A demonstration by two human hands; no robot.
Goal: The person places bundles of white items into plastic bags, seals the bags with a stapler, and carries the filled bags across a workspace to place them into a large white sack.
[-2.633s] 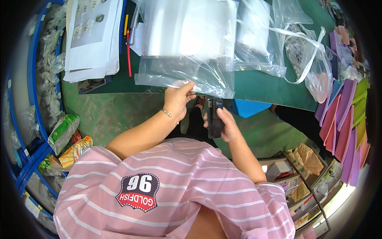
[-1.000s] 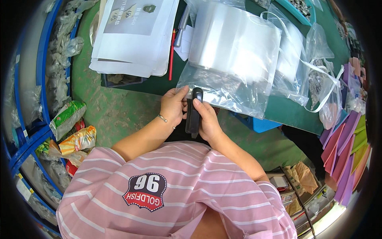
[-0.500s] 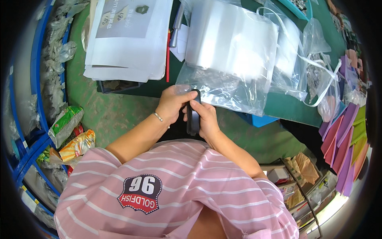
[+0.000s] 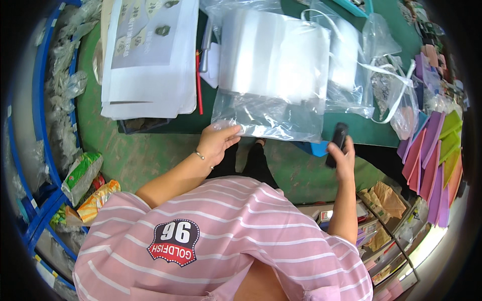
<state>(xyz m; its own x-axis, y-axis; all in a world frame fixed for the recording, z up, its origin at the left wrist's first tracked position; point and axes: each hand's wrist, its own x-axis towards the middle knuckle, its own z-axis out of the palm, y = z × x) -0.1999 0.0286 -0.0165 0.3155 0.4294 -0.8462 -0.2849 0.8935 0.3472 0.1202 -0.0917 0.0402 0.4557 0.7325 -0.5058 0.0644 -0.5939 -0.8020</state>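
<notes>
My left hand pinches the near left corner of a large clear plastic bag at the table's front edge. Inside the bag lies a stack of clear plastic sheets or smaller bags. Off to the right, my right hand grips a slim black tool that looks like a stapler, held apart from the bag near the table edge. Slight motion blur hides its details. A second filled clear bag with a white tie lies just right of the first.
On the green table, a paper stack, a red pencil and a grey-handled tool lie at left. Coloured sheets stand at right. Blue shelving with plastic packs runs along the left. A blue bin sits under the table edge.
My hands have parted: the right has swung right with the black stapler, away from the bag's near edge. My left hand keeps the bag's corner. The view has shifted slightly.
</notes>
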